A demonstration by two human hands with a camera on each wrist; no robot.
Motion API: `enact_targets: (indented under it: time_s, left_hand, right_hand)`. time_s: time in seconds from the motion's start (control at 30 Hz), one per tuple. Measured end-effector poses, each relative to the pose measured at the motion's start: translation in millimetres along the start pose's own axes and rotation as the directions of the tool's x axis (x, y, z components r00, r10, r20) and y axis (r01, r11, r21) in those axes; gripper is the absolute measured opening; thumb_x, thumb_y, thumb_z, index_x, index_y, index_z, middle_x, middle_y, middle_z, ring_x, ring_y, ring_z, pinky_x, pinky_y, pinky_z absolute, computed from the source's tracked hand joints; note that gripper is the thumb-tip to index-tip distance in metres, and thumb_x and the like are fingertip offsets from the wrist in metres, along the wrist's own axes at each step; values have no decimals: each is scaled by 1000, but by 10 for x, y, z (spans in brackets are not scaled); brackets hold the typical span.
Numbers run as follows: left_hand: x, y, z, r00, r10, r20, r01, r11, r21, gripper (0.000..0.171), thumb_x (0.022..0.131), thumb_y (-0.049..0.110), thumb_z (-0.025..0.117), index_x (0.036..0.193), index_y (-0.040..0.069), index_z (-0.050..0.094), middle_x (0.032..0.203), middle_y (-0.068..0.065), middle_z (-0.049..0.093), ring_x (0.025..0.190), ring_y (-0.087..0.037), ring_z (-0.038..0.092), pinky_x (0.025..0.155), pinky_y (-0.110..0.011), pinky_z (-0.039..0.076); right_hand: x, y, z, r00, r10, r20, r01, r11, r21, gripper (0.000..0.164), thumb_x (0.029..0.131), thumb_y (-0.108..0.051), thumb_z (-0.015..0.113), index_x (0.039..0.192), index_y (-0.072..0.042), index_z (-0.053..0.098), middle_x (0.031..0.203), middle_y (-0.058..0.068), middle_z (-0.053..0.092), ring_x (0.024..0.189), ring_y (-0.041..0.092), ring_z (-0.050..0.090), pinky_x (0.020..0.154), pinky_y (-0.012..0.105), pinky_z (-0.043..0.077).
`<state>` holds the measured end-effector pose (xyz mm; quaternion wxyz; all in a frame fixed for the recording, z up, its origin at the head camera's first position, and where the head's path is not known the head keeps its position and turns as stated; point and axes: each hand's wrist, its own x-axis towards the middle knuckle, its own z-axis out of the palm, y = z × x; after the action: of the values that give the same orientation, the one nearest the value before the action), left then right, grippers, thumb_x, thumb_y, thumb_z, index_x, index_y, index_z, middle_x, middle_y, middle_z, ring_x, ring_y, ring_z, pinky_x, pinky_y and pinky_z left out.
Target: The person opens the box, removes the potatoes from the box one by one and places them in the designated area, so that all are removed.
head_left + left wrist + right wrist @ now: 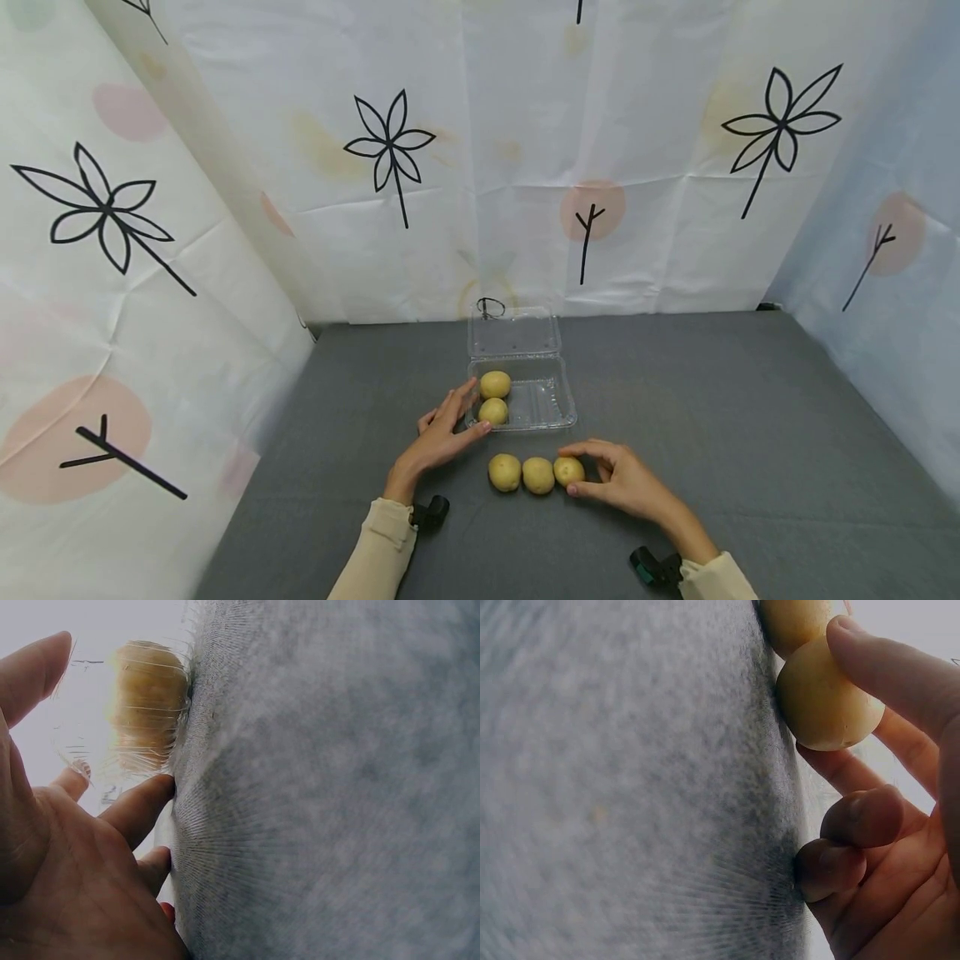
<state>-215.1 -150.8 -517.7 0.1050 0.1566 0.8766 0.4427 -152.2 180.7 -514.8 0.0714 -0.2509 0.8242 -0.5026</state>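
Note:
A clear plastic clamshell box (534,400) lies with its lid raised back, and two yellow potatoes (495,385) sit along its left side. My left hand (444,433) rests at the box's left edge with fingers spread; in the left wrist view a potato (150,697) shows through the plastic wall. Three more potatoes form a row in front of the box: a left one (505,472), a middle one (538,476) and a right one (569,472). My right hand (626,479) pinches the right potato (825,701) between thumb and fingers, at the tabletop.
Grey cloth covers the table (712,417). The box lid (513,333) leans near the back edge, close to a white patterned curtain (480,167). Similar curtains stand at the left and right sides.

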Motion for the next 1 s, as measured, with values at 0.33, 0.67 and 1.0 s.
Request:
enact_targets:
  time_s: [0.33, 0.67, 1.0]
  left_hand:
    - [1, 15, -13, 1000, -6, 8, 6, 1000, 6, 81, 100, 48, 61, 164, 39, 12, 164, -1, 39, 161, -29, 2, 115, -65, 2]
    - [-5, 35, -11, 1000, 3, 6, -3, 1000, -4, 80, 101, 47, 60, 164, 37, 12, 164, -1, 38, 161, -30, 1, 114, -66, 2]
    - [-6, 13, 2, 1000, -6, 2, 6, 1000, -2, 80, 101, 47, 61, 164, 36, 13, 163, -2, 40, 161, -28, 4, 115, -65, 2]
  right_hand:
    - [-11, -6, 11, 1000, 18, -5, -18, 1000, -1, 50, 85, -24, 84, 130, -9, 69, 117, 13, 69, 47, -4, 29, 45, 20, 34]
    - [-9, -6, 3, 1000, 18, 6, -18, 1000, 16, 53, 85, -24, 84, 133, -7, 67, 119, 15, 68, 48, -4, 30, 47, 20, 35]
    - [0, 3, -4, 1000, -8, 10, 7, 1000, 7, 55, 84, -22, 85, 133, -6, 66, 117, 15, 67, 49, -5, 31, 48, 18, 36]
